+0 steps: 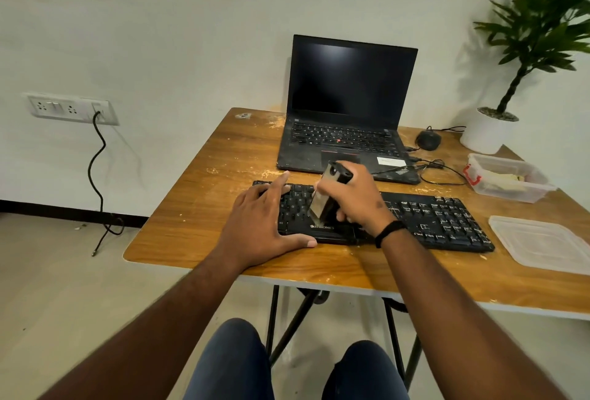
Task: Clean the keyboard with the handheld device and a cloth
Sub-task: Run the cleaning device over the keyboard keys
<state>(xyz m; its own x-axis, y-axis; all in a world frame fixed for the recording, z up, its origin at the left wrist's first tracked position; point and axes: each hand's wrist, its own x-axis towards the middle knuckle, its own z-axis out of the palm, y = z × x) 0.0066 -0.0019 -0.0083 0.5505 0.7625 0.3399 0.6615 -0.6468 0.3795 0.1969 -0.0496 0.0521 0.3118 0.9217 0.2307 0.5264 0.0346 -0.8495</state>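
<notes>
Right grip: the right hand (354, 198) is closed around the handheld device (325, 197), fingers wrapped round its body, holding it upright and slightly tilted, its lower end down on the keys.
Left grip: the left hand (265, 224) lies open and flat, fingers straight, pressing on the left end of the keyboard (431, 224), thumb along its front edge.
Keyboard: one, black, lying across the near part of the desk (198, 208), just in front of the laptop (348, 106).
Writing: a white logo on the keyboard's front edge below the device, partly hidden; letters ending "ONICS" can be read. A white sticker on the laptop's palm rest is too small to read.
Wrist: one black band (391, 232) on the right wrist.
Counts: one laptop, open with a dark screen; one black mouse (429, 139); one clear plastic box (507, 181) with a red clip; one clear lid (542, 244) lying apart from it; one potted plant (488, 134).
Cloth: cannot tell; something pale lies inside the box.
</notes>
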